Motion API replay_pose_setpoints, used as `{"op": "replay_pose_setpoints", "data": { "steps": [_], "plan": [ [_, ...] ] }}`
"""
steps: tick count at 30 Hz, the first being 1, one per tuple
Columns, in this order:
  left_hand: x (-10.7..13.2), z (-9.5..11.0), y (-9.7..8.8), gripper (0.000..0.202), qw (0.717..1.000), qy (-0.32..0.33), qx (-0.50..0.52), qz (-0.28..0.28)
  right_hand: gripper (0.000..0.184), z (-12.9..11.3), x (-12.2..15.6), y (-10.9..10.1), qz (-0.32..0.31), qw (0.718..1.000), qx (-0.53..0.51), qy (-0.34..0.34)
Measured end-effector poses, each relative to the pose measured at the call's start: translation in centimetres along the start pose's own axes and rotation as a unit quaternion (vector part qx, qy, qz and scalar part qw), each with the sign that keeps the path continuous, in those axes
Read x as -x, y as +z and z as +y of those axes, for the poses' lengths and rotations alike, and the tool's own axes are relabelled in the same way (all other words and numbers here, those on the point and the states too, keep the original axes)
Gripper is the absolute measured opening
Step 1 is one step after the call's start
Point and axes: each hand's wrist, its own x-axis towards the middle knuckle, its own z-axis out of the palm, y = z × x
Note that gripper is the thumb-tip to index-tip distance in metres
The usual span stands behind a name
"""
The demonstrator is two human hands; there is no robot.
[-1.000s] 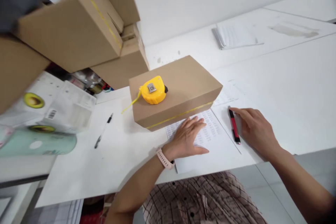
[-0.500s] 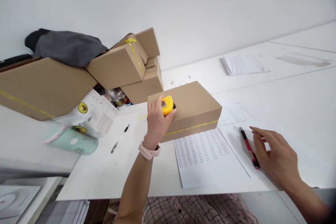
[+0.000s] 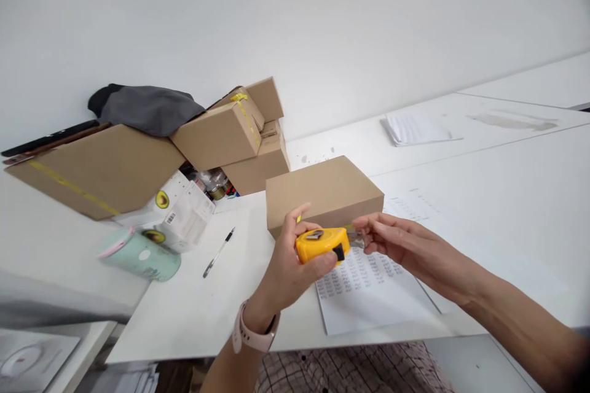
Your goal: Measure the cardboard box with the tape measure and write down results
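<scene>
My left hand [image 3: 295,264], with a pink watch band on its wrist, is closed around a yellow tape measure [image 3: 322,244] held above the front of the cardboard box [image 3: 325,190]. From the right, the fingers of my right hand [image 3: 396,236] pinch the metal end [image 3: 354,239] of the tape, close to the case. The closed box lies on the white table behind both hands. Partly under it is a sheet of paper [image 3: 373,307] printed with columns of text. The red-and-black pen is hidden from view.
Stacked cardboard boxes [image 3: 221,138] stand at the back left, a dark grey cloth [image 3: 147,110] on top. Before them are white avocado-print cartons [image 3: 187,206], a mint-green pouch [image 3: 142,255] and a clear pen [image 3: 219,252]. A paper stack [image 3: 417,129] lies near the wall.
My left hand has lifted the tape measure off the box top and brought it nearer. My right hand has moved left from beside the red pen to the tape's end.
</scene>
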Motion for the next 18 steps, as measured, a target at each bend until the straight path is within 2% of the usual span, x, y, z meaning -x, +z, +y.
{"op": "replay_pose_setpoints", "data": {
  "steps": [3, 7, 9, 11, 14, 18],
  "plan": [
    [-0.2, 0.2, -3.1, 0.087, 0.997, 0.005, -0.022, 0.075, 0.041, -1.0, -1.9, -2.0, 0.032, 0.999, 0.037, -0.023],
    [-1.9, 0.3, -10.0, 0.08, 0.967, 0.006, -0.105, 0.232, 0.038, -2.8, -7.2, -6.8, 0.151, 0.985, 0.004, -0.089],
    [-2.9, -0.1, -13.5, 0.076, 0.948, -0.017, -0.109, 0.298, 0.033, -2.8, -9.9, -8.9, 0.178, 0.98, -0.016, -0.081],
    [-3.6, -0.9, -16.3, 0.073, 0.937, -0.04, -0.103, 0.333, 0.028, -2.3, -12.1, -9.9, 0.207, 0.976, -0.026, -0.061],
    [-4.0, -2.4, -18.4, 0.067, 0.935, -0.072, -0.099, 0.332, 0.024, -0.7, -14.0, -9.7, 0.218, 0.975, -0.018, -0.039],
    [-4.2, -3.5, -18.1, 0.065, 0.945, -0.084, -0.097, 0.301, 0.024, 0.9, -15.0, -8.1, 0.206, 0.978, 0.018, -0.015]
  ]
}}
